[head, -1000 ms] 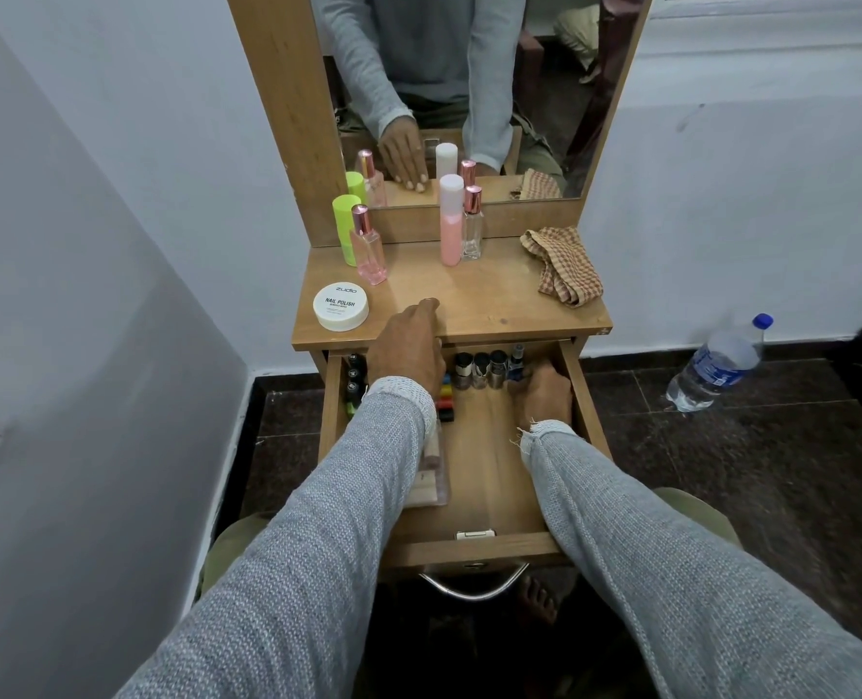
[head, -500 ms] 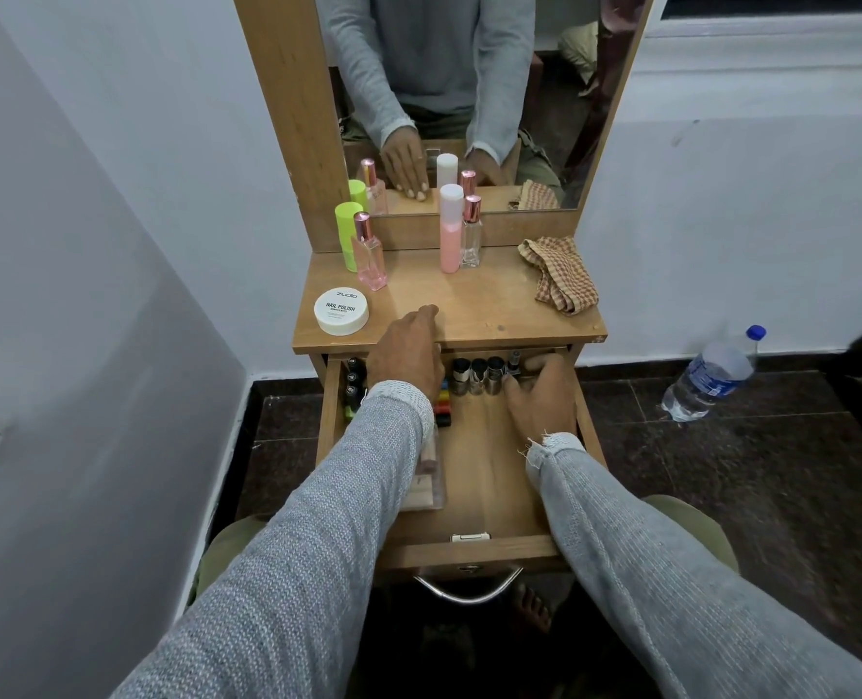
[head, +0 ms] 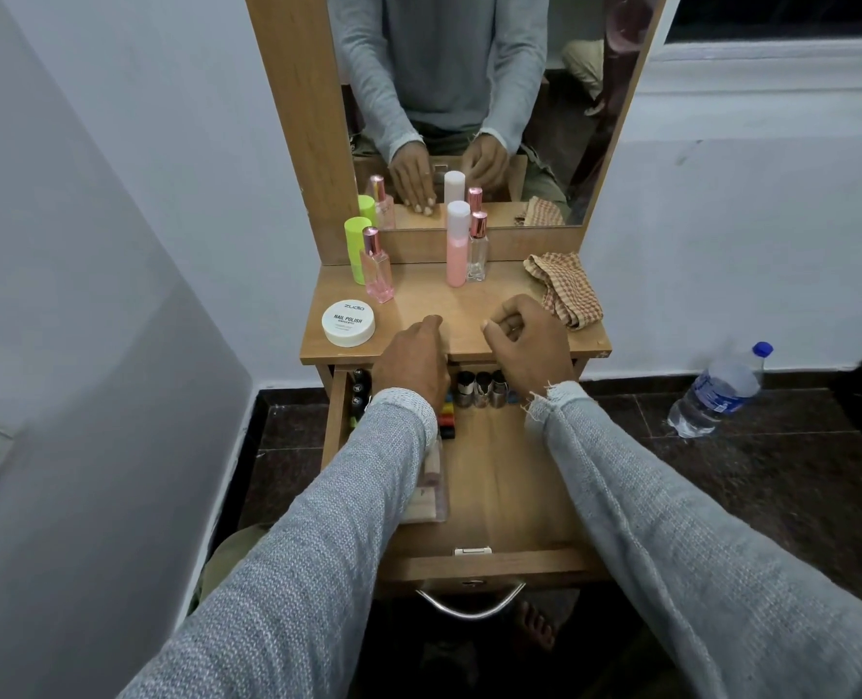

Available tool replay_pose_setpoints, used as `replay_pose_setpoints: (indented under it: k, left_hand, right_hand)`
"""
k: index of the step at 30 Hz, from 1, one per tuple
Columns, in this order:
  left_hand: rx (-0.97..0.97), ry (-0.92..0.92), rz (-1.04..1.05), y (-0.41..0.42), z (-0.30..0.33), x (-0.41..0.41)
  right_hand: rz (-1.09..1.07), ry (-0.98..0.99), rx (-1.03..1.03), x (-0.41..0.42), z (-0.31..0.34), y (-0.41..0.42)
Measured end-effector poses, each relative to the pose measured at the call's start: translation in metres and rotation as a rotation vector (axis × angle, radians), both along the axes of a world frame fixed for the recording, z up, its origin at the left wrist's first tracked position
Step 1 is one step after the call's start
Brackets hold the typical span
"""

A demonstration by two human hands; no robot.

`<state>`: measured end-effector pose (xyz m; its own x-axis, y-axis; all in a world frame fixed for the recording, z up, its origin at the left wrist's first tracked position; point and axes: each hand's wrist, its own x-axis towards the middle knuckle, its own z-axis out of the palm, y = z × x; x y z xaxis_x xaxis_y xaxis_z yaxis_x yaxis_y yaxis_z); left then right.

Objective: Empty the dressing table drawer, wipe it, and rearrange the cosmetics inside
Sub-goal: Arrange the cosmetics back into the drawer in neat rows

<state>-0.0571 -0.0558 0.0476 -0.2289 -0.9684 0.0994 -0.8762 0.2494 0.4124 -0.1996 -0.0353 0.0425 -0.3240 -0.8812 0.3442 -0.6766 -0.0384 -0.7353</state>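
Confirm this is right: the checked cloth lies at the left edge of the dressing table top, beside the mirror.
Not quite. The head view shows the checked cloth at the right edge of the dressing table top, beside the mirror; the nail polish tub sits at the left.

The wooden dressing table (head: 474,300) carries bottles (head: 458,244), a white jar (head: 348,322) and a checked cloth (head: 567,290).

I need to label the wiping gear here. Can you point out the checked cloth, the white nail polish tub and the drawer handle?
checked cloth (head: 567,290), head view, on its folded middle.
white nail polish tub (head: 348,322), head view, on its printed lid.
drawer handle (head: 469,608), head view, on the curved metal bar.
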Motion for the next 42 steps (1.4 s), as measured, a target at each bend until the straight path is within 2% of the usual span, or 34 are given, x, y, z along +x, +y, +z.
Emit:
replay_pose_setpoints:
  k: [8,17,24,32,35,39,42]
  left_hand:
    - [-0.010,-0.010,0.009,-0.009,0.003,0.000]
    - [0.034,-0.023,-0.005,-0.020,0.004,0.001]
    - [0.020,-0.029,-0.008,-0.022,0.003,0.001]
    - [0.021,-0.007,-0.044,-0.024,0.004,0.004]
    - [-0.006,0.079,-0.048,-0.027,0.018,0.013]
    - [-0.237,0.329,0.109,-0.053,0.051,0.038]
    - [-0.242,0.285,0.208,-0.083,0.071,0.057]
  right_hand:
    - [-0.043,0.030,0.053,-0.022,0.009,-0.039]
    - [-0.011,-0.022,0.164,-0.036,0.030,-0.073]
    - [0.017,0.000,0.173,-0.034,0.034,-0.085]
    - [-0.002,0.117,-0.094,-0.017,0.044,-0.087]
    - [-0.012,0.092,-0.168,-0.012,0.048,-0.086]
    - [0.044,0.084,-0.223,-0.008,0.043,-0.080]
    - [0.084,0.126,-0.232,0.003,0.039,-0.073]
